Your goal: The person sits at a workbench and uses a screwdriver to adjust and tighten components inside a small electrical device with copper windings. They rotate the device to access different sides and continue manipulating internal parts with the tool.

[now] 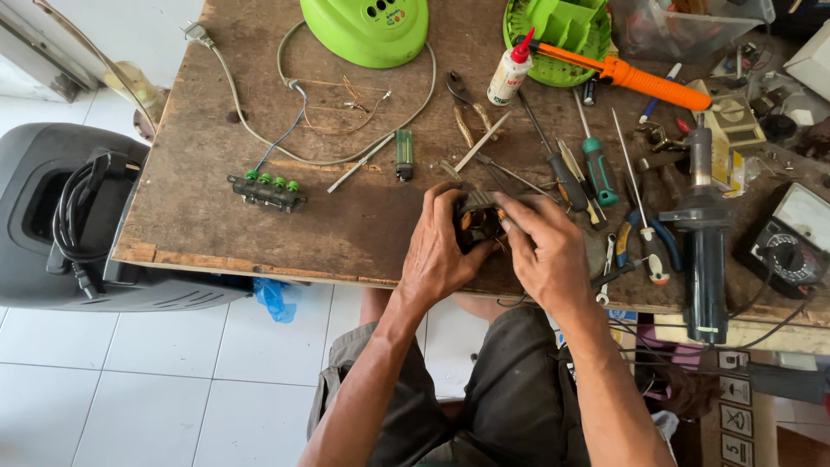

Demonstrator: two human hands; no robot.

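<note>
At the near edge of the wooden workbench [225, 199], I clasp a small motor [478, 220] with copper windings between my left hand [441, 251] and right hand [546, 251], fingers of both closed round it; screwdrivers [581, 169] lie just beyond my right knuckles.

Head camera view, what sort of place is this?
Likely a small home repair bench: a worn wooden table strewn with screwdrivers, a multimeter, and both hands around a small motor.
</note>
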